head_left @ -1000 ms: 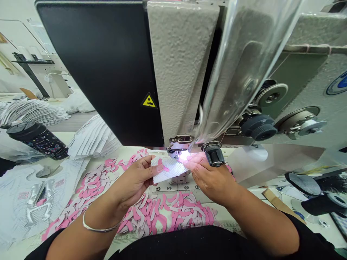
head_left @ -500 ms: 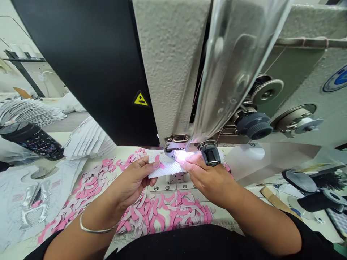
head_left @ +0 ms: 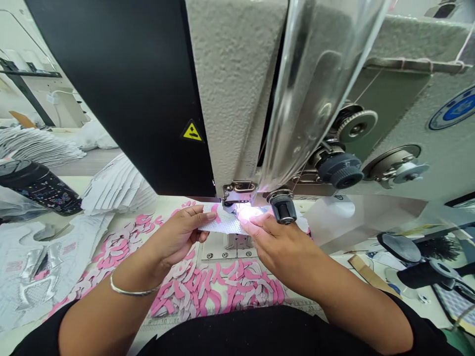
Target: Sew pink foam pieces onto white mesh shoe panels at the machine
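Note:
A white textured fabric piece point(head_left: 228, 222) with a pink curved patch lies under the lit presser foot of a sewing machine point(head_left: 230, 99). My left hand point(head_left: 185, 230) pinches its left end between thumb and fingers. On the other side, my right hand point(head_left: 276, 242) presses its fingers together on the fabric close to the bright needle area. The glare hides the needle tip and part of the cloth. Loose pink and pale curved pieces point(head_left: 218, 291) cover the table in front of the hands and to the left.
White cut pieces with silver parts point(head_left: 40, 269) lie at left, beside a fanned white stack point(head_left: 117, 190) and a black patterned bottle point(head_left: 39, 185). At right are a black thread spool point(head_left: 419, 274) and a brown strip point(head_left: 371, 274). A ruler strip point(head_left: 159, 324) runs along the front edge.
The fabric has tilted and shifted slightly away from me under the presser foot, and both hands have moved with it. The camera view has also shifted a little.

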Action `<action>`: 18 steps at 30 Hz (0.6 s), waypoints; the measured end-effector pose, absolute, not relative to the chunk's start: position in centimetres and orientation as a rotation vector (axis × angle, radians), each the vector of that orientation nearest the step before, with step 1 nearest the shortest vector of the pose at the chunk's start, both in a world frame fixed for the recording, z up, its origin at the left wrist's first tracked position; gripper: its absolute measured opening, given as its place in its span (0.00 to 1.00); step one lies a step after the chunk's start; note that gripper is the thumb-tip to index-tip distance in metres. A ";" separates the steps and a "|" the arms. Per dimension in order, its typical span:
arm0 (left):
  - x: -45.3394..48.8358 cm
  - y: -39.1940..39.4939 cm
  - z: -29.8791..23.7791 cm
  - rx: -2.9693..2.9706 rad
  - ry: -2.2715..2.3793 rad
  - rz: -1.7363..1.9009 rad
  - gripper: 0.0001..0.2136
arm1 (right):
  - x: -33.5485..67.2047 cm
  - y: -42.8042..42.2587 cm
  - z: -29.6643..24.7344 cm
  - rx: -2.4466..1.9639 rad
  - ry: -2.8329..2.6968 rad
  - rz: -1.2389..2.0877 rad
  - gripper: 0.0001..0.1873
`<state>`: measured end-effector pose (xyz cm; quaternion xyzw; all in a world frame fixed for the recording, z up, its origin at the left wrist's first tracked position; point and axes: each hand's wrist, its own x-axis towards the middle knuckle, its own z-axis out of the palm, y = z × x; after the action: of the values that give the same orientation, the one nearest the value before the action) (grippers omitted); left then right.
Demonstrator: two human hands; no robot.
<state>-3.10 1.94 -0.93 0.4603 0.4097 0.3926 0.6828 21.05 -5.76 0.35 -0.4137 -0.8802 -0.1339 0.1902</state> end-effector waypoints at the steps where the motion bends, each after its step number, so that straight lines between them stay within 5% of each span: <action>1: -3.1 2.3 -0.8 1.059 0.916 0.876 0.08 | 21.0 -6.0 0.6 -1.174 -2.483 -0.379 0.24; 18: -3.2 5.0 -1.4 1.085 0.953 0.916 0.07 | 20.1 -5.7 -0.1 -1.130 -2.487 -0.429 0.23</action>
<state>-3.17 5.01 -1.44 0.4787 0.4207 0.4043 0.6560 20.08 -5.68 -0.10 -0.4013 -0.8836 -0.1523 0.1871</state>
